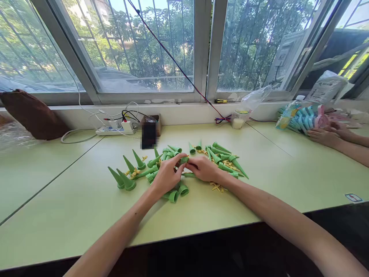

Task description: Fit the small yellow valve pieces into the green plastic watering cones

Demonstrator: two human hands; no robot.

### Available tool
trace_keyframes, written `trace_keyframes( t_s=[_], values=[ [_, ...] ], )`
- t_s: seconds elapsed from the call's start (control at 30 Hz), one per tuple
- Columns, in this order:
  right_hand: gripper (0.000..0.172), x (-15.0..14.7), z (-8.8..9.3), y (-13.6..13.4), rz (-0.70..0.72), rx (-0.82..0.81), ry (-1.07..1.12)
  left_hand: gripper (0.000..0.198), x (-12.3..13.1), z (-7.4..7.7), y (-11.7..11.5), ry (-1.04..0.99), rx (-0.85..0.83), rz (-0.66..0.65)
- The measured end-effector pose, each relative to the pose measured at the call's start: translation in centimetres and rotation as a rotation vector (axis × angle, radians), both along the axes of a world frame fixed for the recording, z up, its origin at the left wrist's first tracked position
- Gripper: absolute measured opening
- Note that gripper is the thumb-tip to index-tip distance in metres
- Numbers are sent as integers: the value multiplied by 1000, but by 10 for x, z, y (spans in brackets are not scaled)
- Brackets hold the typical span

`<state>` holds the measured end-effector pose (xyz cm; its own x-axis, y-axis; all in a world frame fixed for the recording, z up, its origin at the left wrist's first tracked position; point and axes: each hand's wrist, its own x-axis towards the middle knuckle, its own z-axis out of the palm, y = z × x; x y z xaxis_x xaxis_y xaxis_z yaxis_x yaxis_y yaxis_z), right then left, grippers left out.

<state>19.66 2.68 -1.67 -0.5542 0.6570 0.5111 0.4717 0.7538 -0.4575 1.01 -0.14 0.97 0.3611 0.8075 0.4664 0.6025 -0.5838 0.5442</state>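
My left hand (168,173) is closed around a green plastic cone spike (184,159), its round ribbed end facing up between my fingers. My right hand (202,167) meets it from the other side, fingertips pinched at the rim; a bit of yellow shows there, too small to make out. Around both hands lie several more green cone spikes (238,166), some on their sides. A few spikes (128,182) stand point up at the left. Small yellow plastic pieces (216,187) are scattered among them, some cross-shaped.
A power strip (117,129) with cables and a small box (157,124) holding a dark pixelated object stand at the back. A brown bag (31,115) lies far left. At right, another person's hands (324,136) touch pastel items (305,118). The table edge (219,230) runs in front.
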Motion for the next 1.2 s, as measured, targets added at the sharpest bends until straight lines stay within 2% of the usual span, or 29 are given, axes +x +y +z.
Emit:
trace_keyframes(
  t_s=[0.4,0.7,1.2],
  values=[
    [23,2,-2,1,-6,80,-20,34,2,2,-2,-139,-35,-41],
    [24,3,-2,1,-39,71,-45,32,1,0,-1,-155,-13,-60],
    [26,1,-2,1,-15,72,50,29,3,0,-3,-127,86,-27]
  ],
)
